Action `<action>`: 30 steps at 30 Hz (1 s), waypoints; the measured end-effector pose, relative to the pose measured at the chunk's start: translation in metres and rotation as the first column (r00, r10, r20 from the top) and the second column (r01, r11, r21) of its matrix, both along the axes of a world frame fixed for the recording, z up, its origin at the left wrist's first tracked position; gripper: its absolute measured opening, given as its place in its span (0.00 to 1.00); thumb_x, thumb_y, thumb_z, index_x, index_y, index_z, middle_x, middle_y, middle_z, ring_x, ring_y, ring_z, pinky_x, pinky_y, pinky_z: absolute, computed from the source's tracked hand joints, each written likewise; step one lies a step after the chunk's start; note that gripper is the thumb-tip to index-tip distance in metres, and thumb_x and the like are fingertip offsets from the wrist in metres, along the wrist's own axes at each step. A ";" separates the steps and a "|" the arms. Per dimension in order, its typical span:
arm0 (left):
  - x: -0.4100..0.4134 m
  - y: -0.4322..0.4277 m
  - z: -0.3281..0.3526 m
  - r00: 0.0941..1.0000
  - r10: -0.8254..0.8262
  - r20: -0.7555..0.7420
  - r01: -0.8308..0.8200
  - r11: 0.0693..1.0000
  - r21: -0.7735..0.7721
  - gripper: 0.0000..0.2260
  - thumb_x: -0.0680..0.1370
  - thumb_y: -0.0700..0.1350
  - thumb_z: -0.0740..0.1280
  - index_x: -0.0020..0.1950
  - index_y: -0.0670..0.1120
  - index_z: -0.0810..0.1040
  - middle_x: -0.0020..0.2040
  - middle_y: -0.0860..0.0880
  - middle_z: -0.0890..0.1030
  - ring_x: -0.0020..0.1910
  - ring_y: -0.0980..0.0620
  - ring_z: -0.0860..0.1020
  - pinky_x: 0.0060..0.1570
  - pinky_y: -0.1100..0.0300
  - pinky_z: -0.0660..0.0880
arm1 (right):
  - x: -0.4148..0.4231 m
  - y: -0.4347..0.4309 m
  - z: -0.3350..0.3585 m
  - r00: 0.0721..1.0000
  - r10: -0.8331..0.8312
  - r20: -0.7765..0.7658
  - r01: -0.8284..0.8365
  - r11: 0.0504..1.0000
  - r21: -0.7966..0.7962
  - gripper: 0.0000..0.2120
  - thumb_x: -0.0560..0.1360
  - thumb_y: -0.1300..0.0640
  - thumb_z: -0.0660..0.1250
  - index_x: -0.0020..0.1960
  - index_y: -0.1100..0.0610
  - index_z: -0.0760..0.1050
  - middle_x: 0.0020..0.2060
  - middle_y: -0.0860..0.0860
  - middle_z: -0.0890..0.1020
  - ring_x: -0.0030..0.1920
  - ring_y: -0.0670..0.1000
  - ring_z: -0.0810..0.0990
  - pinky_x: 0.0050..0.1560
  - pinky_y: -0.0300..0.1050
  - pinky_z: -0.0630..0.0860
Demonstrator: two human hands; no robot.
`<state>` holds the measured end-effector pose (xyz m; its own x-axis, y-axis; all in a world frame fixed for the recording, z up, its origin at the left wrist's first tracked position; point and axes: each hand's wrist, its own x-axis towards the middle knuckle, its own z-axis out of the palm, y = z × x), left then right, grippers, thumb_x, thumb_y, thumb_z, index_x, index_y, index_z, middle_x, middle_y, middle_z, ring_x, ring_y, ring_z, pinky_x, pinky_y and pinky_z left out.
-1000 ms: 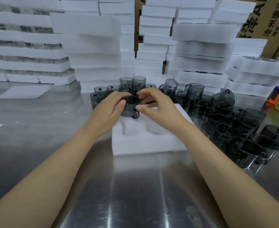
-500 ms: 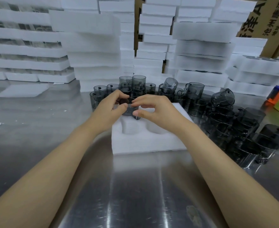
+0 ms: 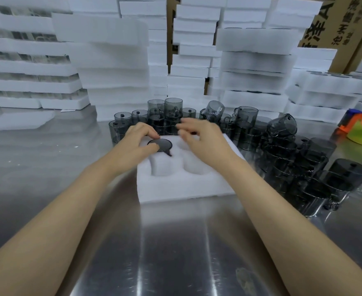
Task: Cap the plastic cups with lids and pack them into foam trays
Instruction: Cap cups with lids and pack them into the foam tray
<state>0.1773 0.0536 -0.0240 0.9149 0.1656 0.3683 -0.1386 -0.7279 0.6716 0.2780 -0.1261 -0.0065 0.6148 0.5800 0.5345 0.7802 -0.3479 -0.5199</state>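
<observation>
A white foam tray (image 3: 182, 189) lies on the steel table in front of me. A dark capped cup (image 3: 160, 145) sits sunk into the tray's far left pocket, only its round lid and handle showing. My left hand (image 3: 138, 144) rests at the cup's left side, fingers touching the lid's rim. My right hand (image 3: 199, 135) hovers over the far right pocket, blurred, fingers spread and holding nothing. The two near pockets (image 3: 197, 167) hold no cup. Several smoky grey cups (image 3: 172, 112) stand behind the tray.
More grey cups (image 3: 316, 176) are piled along the tray's right side, some tipped over. Tall stacks of white foam trays (image 3: 111, 60) wall off the back. Cardboard boxes (image 3: 346, 22) stand at the far right, with an orange and green object (image 3: 361, 129) on the table.
The cup that both hands held above the tray has gone down into the far left pocket. My right hand has let go and lifted away to the right.
</observation>
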 end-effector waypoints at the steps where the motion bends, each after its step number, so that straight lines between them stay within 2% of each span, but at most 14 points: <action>1: 0.000 -0.001 -0.001 1.000 -0.004 0.000 0.004 1.000 -0.012 0.04 0.78 0.41 0.65 0.53 0.45 0.75 0.56 0.55 0.73 0.62 0.58 0.65 0.58 0.69 0.60 | 0.004 -0.003 0.002 0.995 -0.100 -0.005 0.100 0.993 0.062 0.13 0.78 0.58 0.64 0.61 0.55 0.80 0.66 0.50 0.76 0.63 0.52 0.76 0.64 0.46 0.70; 2: -0.001 -0.001 -0.001 1.000 -0.008 0.003 0.008 1.000 -0.020 0.04 0.78 0.42 0.65 0.52 0.46 0.74 0.56 0.55 0.73 0.62 0.58 0.65 0.58 0.69 0.60 | 0.009 -0.007 0.004 0.981 -0.192 -0.028 0.194 0.977 0.084 0.16 0.77 0.61 0.62 0.63 0.57 0.77 0.68 0.52 0.74 0.62 0.54 0.76 0.63 0.46 0.70; 4: -0.001 -0.002 -0.002 1.000 -0.011 0.009 0.011 1.000 -0.021 0.03 0.79 0.42 0.65 0.52 0.47 0.74 0.56 0.55 0.73 0.62 0.58 0.65 0.57 0.71 0.60 | 0.019 -0.016 0.005 0.931 -0.354 -0.087 0.357 0.934 0.027 0.20 0.76 0.61 0.60 0.68 0.59 0.72 0.73 0.53 0.64 0.64 0.55 0.72 0.60 0.47 0.72; 6: 0.000 -0.003 -0.002 1.000 -0.015 0.015 0.015 1.000 -0.006 0.04 0.78 0.43 0.65 0.52 0.47 0.74 0.56 0.54 0.73 0.62 0.58 0.65 0.57 0.71 0.60 | 0.027 -0.022 0.006 0.869 -0.484 -0.103 0.478 0.875 -0.077 0.20 0.76 0.61 0.60 0.67 0.60 0.69 0.76 0.54 0.53 0.68 0.58 0.66 0.51 0.47 0.72; 8: 0.001 -0.004 -0.002 1.000 -0.018 0.023 0.017 0.999 0.034 0.04 0.78 0.43 0.65 0.52 0.47 0.72 0.56 0.53 0.73 0.61 0.58 0.65 0.56 0.72 0.60 | 0.034 -0.023 0.008 0.821 -0.561 -0.105 0.540 0.824 -0.173 0.20 0.76 0.60 0.61 0.67 0.61 0.67 0.77 0.53 0.45 0.70 0.59 0.61 0.45 0.47 0.68; 11: 0.002 -0.007 -0.002 0.999 -0.019 0.032 0.016 0.997 0.077 0.05 0.78 0.45 0.66 0.51 0.48 0.71 0.56 0.53 0.73 0.61 0.57 0.65 0.57 0.66 0.61 | 0.049 -0.023 0.010 0.790 -0.588 -0.174 0.542 0.802 -0.250 0.17 0.76 0.59 0.60 0.64 0.62 0.69 0.77 0.52 0.40 0.69 0.60 0.61 0.45 0.47 0.67; 13: 0.002 -0.008 -0.002 0.999 -0.007 0.039 0.004 0.996 0.091 0.06 0.78 0.46 0.66 0.52 0.47 0.72 0.56 0.54 0.73 0.61 0.57 0.65 0.57 0.64 0.61 | 0.057 -0.024 0.010 0.779 -0.585 -0.226 0.532 0.807 -0.256 0.14 0.76 0.58 0.60 0.59 0.63 0.71 0.77 0.52 0.41 0.68 0.61 0.64 0.46 0.46 0.66; 15: 0.002 -0.009 -0.001 1.000 0.000 0.029 -0.002 0.997 0.083 0.08 0.77 0.48 0.67 0.52 0.47 0.72 0.56 0.55 0.72 0.62 0.58 0.65 0.56 0.67 0.62 | 0.061 -0.025 0.008 0.776 -0.585 -0.236 0.539 0.810 -0.233 0.08 0.76 0.59 0.61 0.53 0.62 0.72 0.77 0.53 0.43 0.66 0.61 0.66 0.47 0.45 0.65; 18: 0.001 -0.011 0.001 1.000 0.005 -0.022 -0.004 0.999 0.033 0.12 0.75 0.52 0.69 0.53 0.49 0.71 0.57 0.57 0.72 0.62 0.60 0.65 0.54 0.72 0.63 | 0.062 -0.024 0.006 0.787 -0.593 -0.170 0.573 0.805 -0.153 0.04 0.75 0.62 0.61 0.44 0.62 0.68 0.73 0.57 0.53 0.60 0.61 0.71 0.47 0.44 0.64; 22: -0.001 -0.013 0.005 0.989 0.021 -0.143 -0.031 0.997 -0.065 0.19 0.72 0.58 0.71 0.57 0.53 0.70 0.55 0.62 0.67 0.60 0.61 0.67 0.49 0.70 0.64 | 0.060 -0.024 0.004 0.801 -0.566 -0.196 0.570 0.821 -0.037 0.02 0.75 0.66 0.60 0.46 0.65 0.72 0.65 0.58 0.60 0.54 0.60 0.73 0.49 0.43 0.67; 25: -0.001 -0.012 0.008 0.978 0.024 -0.208 -0.046 0.994 -0.099 0.20 0.70 0.61 0.72 0.55 0.54 0.70 0.54 0.60 0.70 0.59 0.61 0.68 0.49 0.68 0.64 | 0.049 -0.023 0.007 0.850 -0.490 -0.191 0.519 0.841 0.152 0.09 0.75 0.69 0.60 0.53 0.67 0.76 0.59 0.54 0.64 0.49 0.53 0.72 0.49 0.35 0.67; 27: -0.001 -0.010 0.009 0.968 0.003 -0.252 -0.055 0.978 -0.199 0.20 0.70 0.60 0.73 0.54 0.55 0.71 0.55 0.56 0.75 0.59 0.58 0.71 0.54 0.64 0.67 | 0.036 -0.023 0.012 0.898 -0.423 -0.121 0.439 0.850 0.290 0.07 0.74 0.70 0.61 0.47 0.63 0.77 0.53 0.50 0.65 0.42 0.48 0.71 0.44 0.32 0.66; 30: 0.002 -0.007 0.005 0.965 -0.022 -0.260 -0.067 0.942 -0.329 0.13 0.74 0.53 0.71 0.54 0.53 0.73 0.56 0.54 0.78 0.59 0.57 0.74 0.60 0.59 0.68 | 0.018 -0.021 0.016 0.946 -0.325 0.015 0.294 0.874 0.386 0.08 0.74 0.68 0.66 0.43 0.58 0.69 0.48 0.51 0.70 0.38 0.46 0.71 0.41 0.40 0.70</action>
